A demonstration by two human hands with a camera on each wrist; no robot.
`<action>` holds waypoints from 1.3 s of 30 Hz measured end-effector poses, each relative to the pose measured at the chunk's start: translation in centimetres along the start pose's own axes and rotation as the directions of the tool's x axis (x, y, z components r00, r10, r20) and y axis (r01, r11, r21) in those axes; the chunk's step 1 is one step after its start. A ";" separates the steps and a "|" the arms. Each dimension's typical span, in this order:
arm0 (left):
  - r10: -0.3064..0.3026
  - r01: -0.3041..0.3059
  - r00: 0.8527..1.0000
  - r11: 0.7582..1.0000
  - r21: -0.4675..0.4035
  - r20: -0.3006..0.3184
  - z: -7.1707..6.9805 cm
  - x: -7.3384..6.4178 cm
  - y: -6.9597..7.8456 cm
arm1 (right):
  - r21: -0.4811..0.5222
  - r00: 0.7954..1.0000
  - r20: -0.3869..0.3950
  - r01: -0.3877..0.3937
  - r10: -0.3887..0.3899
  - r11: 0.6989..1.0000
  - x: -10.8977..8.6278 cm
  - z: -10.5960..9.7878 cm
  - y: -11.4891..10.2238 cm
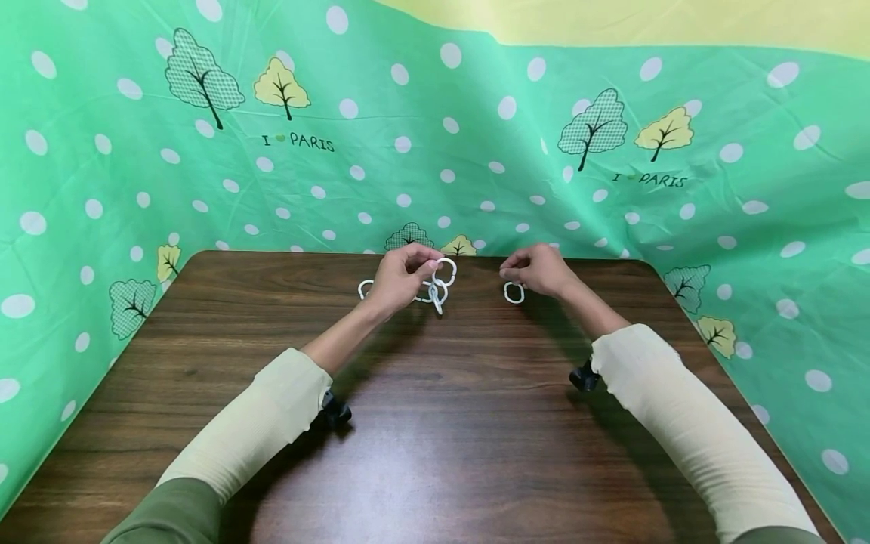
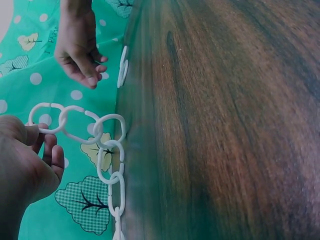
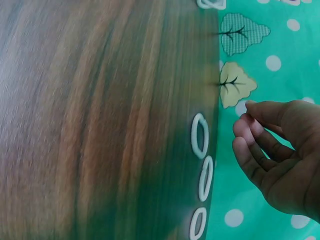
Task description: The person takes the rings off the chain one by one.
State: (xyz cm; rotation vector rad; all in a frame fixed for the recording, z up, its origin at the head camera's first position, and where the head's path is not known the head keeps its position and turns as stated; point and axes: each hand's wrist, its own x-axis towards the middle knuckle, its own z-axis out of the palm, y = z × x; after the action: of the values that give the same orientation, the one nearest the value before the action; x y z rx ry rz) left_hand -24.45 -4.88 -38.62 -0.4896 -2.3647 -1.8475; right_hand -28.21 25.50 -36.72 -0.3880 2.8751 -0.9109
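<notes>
My left hand [image 1: 401,279] pinches the end link of a white link chain [image 2: 111,116] between thumb and fingers, at the table's far edge. Several oval links hang joined together from it, and small gaps show in some of them. In the head view part of the chain is hidden behind this hand. To the right, my right hand [image 1: 544,270] is over the far edge with loosely bent fingers and nothing between them. Just below its fingertips lies a loose white link [image 1: 513,303]. The right wrist view shows separate loose links [image 3: 194,137] in a row beside that hand.
A dark wood-grain table [image 1: 435,423] spreads out in front of me. Around its far side and flanks hangs a green cloth [image 1: 381,174] with white dots and printed trees. Each wrist carries a small black device [image 1: 335,410].
</notes>
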 end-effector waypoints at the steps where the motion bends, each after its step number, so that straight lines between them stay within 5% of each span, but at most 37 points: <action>1: 0.000 0.000 1.000 1.000 -0.002 0.000 0.0 0.0 0.0 | -0.004 1.000 -0.001 0.008 -0.008 1.000 0.0 0.0 -0.2; 7: 0.000 0.000 1.000 1.000 -0.002 -0.003 0.1 0.0 0.1 | -0.012 0.998 -0.013 0.060 -0.060 0.998 0.2 0.0 -1.4; 25: -0.005 0.005 1.000 1.000 -0.018 -0.014 0.2 -0.2 0.2 | 0.168 0.978 0.004 0.204 -0.208 0.964 -0.5 -0.1 -6.1; 39: 0.012 -0.012 1.000 1.000 -0.018 -0.014 0.1 -0.2 0.3 | 0.207 0.972 -0.003 0.232 -0.236 0.950 -0.4 1.0 -7.8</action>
State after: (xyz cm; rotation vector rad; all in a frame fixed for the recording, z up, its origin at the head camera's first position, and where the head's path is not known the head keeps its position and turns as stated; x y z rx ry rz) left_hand -24.19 -4.76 -38.43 -0.4901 -2.3327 -1.8623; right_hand -26.00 18.88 -33.03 -0.7229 2.7182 -1.2210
